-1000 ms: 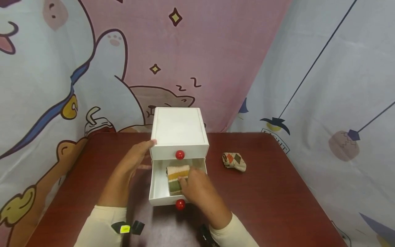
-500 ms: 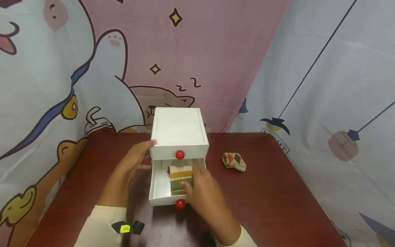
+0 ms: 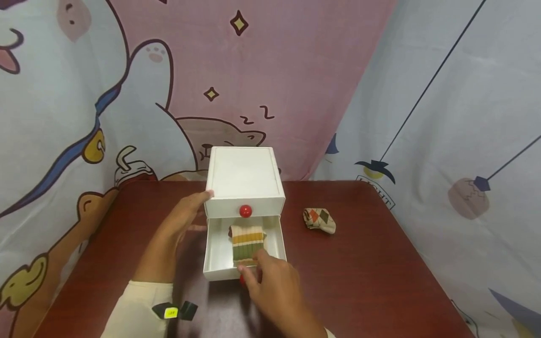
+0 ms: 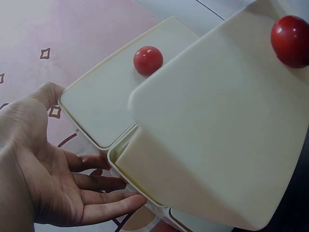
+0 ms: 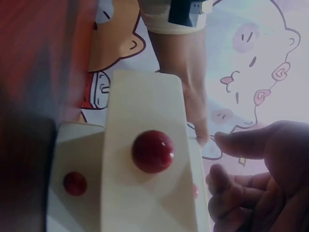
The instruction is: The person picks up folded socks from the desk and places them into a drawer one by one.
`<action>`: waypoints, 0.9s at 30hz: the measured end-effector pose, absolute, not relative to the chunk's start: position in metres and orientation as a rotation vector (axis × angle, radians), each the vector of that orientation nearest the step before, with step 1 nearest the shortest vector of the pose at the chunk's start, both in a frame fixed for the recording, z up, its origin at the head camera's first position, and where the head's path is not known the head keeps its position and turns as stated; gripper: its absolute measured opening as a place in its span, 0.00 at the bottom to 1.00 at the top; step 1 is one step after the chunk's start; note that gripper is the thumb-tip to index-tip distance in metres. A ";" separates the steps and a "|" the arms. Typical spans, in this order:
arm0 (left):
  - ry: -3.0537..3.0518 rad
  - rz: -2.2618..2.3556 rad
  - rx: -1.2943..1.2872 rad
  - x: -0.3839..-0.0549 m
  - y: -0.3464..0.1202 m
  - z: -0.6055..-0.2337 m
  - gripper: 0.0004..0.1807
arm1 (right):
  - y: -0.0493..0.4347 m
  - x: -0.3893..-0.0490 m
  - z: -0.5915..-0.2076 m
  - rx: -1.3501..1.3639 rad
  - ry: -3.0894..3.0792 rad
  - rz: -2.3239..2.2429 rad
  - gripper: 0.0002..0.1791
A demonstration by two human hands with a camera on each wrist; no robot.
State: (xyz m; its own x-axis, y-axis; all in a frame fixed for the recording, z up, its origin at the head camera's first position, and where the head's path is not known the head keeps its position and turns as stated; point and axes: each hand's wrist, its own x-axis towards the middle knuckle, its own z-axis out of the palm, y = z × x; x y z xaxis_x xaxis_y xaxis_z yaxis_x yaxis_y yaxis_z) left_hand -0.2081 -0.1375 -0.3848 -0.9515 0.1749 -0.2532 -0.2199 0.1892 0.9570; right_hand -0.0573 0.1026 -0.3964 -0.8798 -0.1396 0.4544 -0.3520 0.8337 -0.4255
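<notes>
A white chest of drawers [image 3: 246, 173] with red knobs stands on the table, its middle drawer [image 3: 216, 251] pulled out. In that drawer lies a folded striped sock [image 3: 247, 244] in cream, mustard and green. My left hand [image 3: 181, 218] steadies the chest's left side, thumb at the upper corner and fingers extended along the side. My right hand [image 3: 276, 286] is over the drawer's front edge with thumb and fingers apart, holding nothing. It covers most of the drawer's red knob [image 5: 153, 151] in the head view. The right wrist view shows those fingers loosely bent beside the drawer front.
A folded argyle sock [image 3: 319, 220] lies on the dark red table [image 3: 359, 267], right of the chest. Behind the table hangs a cartoon-printed cloth [image 3: 304, 84]. The bottom drawer [image 5: 75, 203] and the top drawer [image 4: 111, 96] are closed.
My right hand has let go of the striped sock in the drawer and drawn back toward the drawer's front edge. My left hand stays at the chest's side.
</notes>
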 end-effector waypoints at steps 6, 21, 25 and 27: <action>2.148 1.843 -0.043 -0.208 -0.137 -0.386 0.47 | 0.104 -0.054 -0.411 0.379 -2.555 0.685 0.16; 2.154 1.830 -0.038 -0.208 -0.137 -0.385 0.46 | 0.102 -0.049 -0.426 0.301 -2.655 0.685 0.19; 2.158 1.823 -0.042 -0.209 -0.137 -0.385 0.46 | 0.100 -0.048 -0.428 0.245 -2.745 0.628 0.21; 2.160 1.821 -0.037 -0.208 -0.137 -0.385 0.46 | 0.100 -0.047 -0.429 0.237 -2.762 0.619 0.23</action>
